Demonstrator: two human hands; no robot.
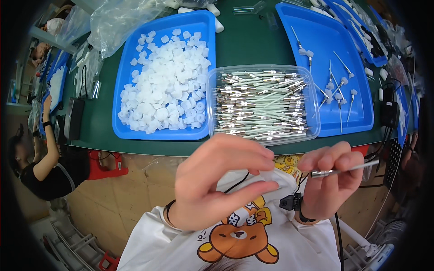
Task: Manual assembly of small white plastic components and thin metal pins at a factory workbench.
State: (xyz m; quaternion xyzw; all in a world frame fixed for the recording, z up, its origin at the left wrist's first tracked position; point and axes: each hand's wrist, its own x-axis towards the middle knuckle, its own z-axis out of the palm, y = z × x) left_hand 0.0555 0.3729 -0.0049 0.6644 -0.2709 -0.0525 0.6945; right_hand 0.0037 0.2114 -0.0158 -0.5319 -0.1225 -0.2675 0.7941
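Above my lap, near the table's front edge, my left hand (pixel 212 180) pinches a small translucent white plastic cap (pixel 268 175) between thumb and fingers, which partly hide it. To its right, my right hand (pixel 332 174) grips a thin pale rod (pixel 365 165) with a metal end pointing toward the left hand. Cap and rod are apart. A clear plastic box (pixel 316 113) filled with similar rods stands just beyond my hands. Left of it, a blue tray (pixel 118 115) carries a heap of white caps (pixel 167 81).
A second blue tray (pixel 361 122) at the right holds several rods with white caps on them. Clear plastic bags (pixel 120 27) lie at the back left of the green table (pixel 251 49). Another person (pixel 49 162) works at the far left, by a red stool (pixel 106 166).
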